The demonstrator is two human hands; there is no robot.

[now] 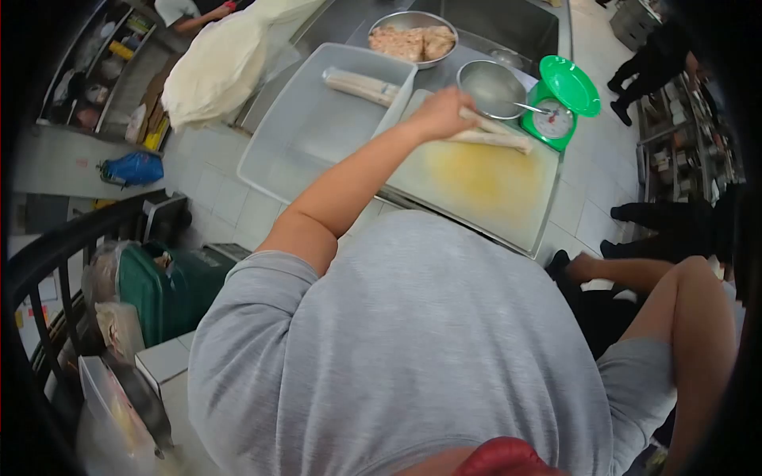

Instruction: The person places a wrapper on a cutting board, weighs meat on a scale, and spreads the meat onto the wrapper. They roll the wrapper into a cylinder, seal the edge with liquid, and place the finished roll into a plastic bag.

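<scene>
My left hand (443, 115) reaches over the cutting board (508, 190), its fingers curled round the end of a long pale roll (486, 122). Another pale roll (496, 140) lies just below it on the board. A yellowish wet stain marks the board's surface. Close beyond the hand is a metal bowl (492, 89) with a utensil handle sticking out over its rim. To the left, a clear plastic tub (317, 127) has several wrapped rolls (361, 86) at its far end. My right hand (585, 268) hangs low by my side, blurred, its fingers indistinct.
A green dial scale (552, 119) stands at the board's far right corner. Behind the tub sits a metal bowl of pinkish minced filling (413, 44), beside a sink (516, 28). A large white plastic bag (218, 67) is at left. Other people's legs (647, 63) show at right.
</scene>
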